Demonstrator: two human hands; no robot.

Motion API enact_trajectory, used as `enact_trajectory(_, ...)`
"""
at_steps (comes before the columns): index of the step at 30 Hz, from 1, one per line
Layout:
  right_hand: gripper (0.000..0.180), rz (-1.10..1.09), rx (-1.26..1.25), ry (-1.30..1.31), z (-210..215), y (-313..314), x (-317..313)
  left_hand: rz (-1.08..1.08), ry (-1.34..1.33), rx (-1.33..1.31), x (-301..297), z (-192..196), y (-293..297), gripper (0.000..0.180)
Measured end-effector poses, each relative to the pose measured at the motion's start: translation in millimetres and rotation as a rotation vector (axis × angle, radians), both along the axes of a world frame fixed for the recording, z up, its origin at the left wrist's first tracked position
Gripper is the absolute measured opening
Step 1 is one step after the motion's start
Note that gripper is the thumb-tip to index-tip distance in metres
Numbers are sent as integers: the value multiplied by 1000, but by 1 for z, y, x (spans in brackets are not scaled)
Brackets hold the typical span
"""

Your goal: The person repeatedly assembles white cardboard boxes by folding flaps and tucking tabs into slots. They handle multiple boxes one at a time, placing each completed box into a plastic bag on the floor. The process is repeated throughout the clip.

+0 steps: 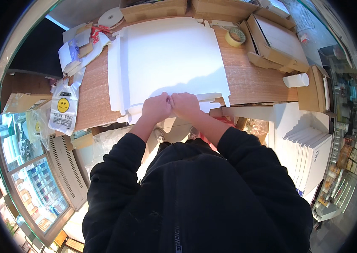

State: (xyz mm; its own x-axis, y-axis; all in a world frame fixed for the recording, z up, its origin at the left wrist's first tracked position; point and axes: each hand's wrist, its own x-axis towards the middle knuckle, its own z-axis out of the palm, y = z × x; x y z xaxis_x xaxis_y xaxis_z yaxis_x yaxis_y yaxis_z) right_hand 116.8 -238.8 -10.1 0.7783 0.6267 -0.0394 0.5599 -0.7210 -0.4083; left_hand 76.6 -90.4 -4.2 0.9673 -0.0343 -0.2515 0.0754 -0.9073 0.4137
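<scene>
A large white die-cut cardboard box blank (170, 59) lies flat on the wooden table in front of me. Tabs and folded strips run along its sides, and its near edge points toward my body. At the middle of that edge my left hand (156, 108) and my right hand (186, 105) are side by side, thumbs almost touching. Both have their fingers curled closed over the near flap of the cardboard, and the fingertips are hidden beneath the knuckles. A shadow of my head and arms falls across the lower right of the white surface.
The wooden table (254, 82) carries a tape roll (235, 37), brown cardboard boxes (277, 42) and a white cup-like cylinder (296, 80) on the right. Left are a smiley-printed plastic bag (64, 105) and a white spool (111, 18). White panels (307, 158) stand below right.
</scene>
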Motion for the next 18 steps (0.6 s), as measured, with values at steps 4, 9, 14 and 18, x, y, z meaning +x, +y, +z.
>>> enact_trajectory(4,31,-65,130,-165,-18,-28,5,27,-167,23,-15,-8,22,26)
enact_trajectory(9,34,-318,377,-67,-25,-67,23,259,-250,18,-35,-22,49,29)
enact_trajectory(14,37,-758,1130,593,-27,-78,44,591,-309,-388,-30,-27,62,31)
enact_trajectory(18,31,-729,1075,679,-18,-81,52,776,-329,-403,-21,-15,47,22)
